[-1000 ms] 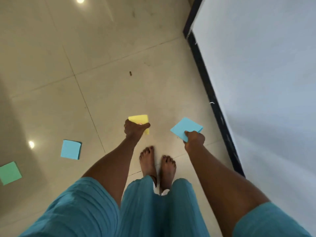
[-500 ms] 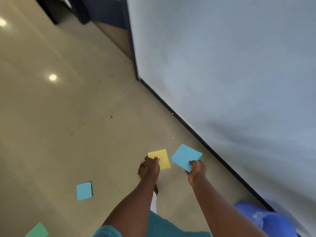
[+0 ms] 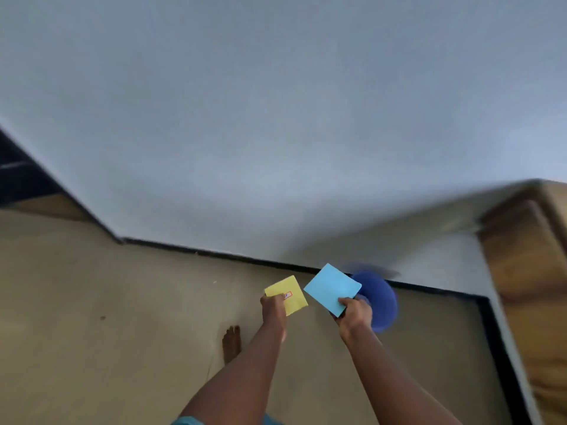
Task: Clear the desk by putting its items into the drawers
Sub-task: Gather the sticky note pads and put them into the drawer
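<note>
Swung nearer wall [image 3: 276, 118], left hand [image 3: 273, 311] grip pinching yellow note [image 3: 294, 300], right hand [image 3: 354, 314] pinching blue note [image 3: 333, 288], corners up.

Single head view, wide-angle: faces forward-down at wall [image 3: 276, 118] base, floor [image 3: 92, 302]; left hand [image 3: 273, 309], right hand [image 3: 354, 312] near, low centre.

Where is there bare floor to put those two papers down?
The wide floor left of the bare foot, up to the black skirting, is bare but for a small dark speck. Crowded on the right: a blue round object sits by the right hand, near the wooden furniture.
</note>
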### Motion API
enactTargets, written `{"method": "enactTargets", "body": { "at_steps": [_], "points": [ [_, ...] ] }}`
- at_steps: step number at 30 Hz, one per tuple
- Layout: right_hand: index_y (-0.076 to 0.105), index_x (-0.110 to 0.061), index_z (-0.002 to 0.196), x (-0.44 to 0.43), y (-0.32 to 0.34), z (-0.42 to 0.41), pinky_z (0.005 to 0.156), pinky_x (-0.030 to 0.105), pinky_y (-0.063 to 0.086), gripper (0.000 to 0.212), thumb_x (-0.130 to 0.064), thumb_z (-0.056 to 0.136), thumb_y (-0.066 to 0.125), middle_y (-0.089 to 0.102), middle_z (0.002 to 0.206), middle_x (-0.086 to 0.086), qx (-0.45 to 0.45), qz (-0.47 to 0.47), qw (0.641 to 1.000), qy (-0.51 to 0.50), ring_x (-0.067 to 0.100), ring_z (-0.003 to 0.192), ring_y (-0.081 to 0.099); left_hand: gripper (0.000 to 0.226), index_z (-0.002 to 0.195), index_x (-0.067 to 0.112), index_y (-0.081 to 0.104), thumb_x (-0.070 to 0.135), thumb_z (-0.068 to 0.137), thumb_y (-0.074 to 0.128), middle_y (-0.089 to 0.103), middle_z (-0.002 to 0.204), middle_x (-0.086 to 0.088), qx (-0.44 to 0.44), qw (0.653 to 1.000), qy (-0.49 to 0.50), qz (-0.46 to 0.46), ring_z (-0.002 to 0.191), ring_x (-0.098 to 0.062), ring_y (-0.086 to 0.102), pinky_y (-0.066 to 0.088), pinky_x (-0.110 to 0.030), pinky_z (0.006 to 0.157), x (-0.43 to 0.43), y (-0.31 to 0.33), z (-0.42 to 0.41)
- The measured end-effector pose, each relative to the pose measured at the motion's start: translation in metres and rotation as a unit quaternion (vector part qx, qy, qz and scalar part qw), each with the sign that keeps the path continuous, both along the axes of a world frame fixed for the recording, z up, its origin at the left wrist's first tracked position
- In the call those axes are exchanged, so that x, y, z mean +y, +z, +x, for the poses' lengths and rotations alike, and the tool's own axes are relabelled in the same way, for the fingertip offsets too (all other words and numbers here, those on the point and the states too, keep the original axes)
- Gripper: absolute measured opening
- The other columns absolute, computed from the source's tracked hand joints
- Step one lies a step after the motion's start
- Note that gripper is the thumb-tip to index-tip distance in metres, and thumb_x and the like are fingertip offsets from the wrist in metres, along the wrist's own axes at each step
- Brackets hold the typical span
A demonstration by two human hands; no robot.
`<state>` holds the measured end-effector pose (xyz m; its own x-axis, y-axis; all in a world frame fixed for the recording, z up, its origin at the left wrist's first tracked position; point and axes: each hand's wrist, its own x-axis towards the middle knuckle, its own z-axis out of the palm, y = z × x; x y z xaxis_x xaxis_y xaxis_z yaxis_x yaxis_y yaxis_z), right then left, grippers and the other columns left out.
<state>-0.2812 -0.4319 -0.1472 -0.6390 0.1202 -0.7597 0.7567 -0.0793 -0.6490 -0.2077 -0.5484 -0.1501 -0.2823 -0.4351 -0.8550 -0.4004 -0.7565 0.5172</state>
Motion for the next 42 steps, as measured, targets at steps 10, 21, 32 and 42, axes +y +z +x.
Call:
{"method": "enactTargets", "body": {
  "at_steps": [10,21,32,42],
  "points": [
    [0.051,-0.007,0.106,0.177,0.125,-0.08,0.083,0.039,0.049,0.024,0.008,0.088,0.052,0.06,0.097,0.012,0.183,0.021,0.963,-0.197,0.023,0.082,0.059,0.034,0.116,-0.002,0.05,-0.003,0.083,0.042,0.061,0.105,-0.022,0.152,0.957,-0.239,-0.064,0.079,-0.026,0.055,0.05,-0.034,0.069,0.164,0.1,-0.159],
    [0.055,-0.003,0.117,0.359,0.186,-0.131,0.083,0.041,0.048,0.029,-0.001,0.088,0.054,0.061,0.102,0.008,0.204,0.217,0.887,-0.352,0.028,0.093,0.059,0.04,0.124,0.004,0.047,-0.01,0.088,0.035,0.058,0.12,-0.015,0.248,0.866,-0.416,-0.122,0.106,-0.029,0.058,0.045,-0.036,0.094,0.345,0.16,-0.294],
    [0.049,0.002,0.122,0.419,0.177,-0.143,0.077,0.031,0.039,0.033,-0.003,0.09,0.049,0.057,0.121,0.023,0.051,0.292,0.893,-0.339,0.035,0.107,0.055,0.083,0.148,0.012,0.02,0.015,0.083,0.07,0.053,0.131,-0.016,0.157,0.744,-0.574,-0.304,0.12,-0.031,0.054,0.049,-0.041,0.097,0.421,0.162,-0.346],
    [0.036,-0.003,0.127,0.382,0.177,-0.152,0.107,0.046,0.026,0.039,0.003,0.089,0.04,0.027,0.135,0.019,0.029,0.427,0.869,-0.247,0.04,0.123,0.03,0.063,0.146,0.007,0.028,0.015,0.091,0.058,0.023,0.153,-0.011,0.154,0.73,-0.524,-0.411,0.14,-0.027,0.028,0.034,-0.034,0.108,0.408,0.165,-0.311]
  ]
}}
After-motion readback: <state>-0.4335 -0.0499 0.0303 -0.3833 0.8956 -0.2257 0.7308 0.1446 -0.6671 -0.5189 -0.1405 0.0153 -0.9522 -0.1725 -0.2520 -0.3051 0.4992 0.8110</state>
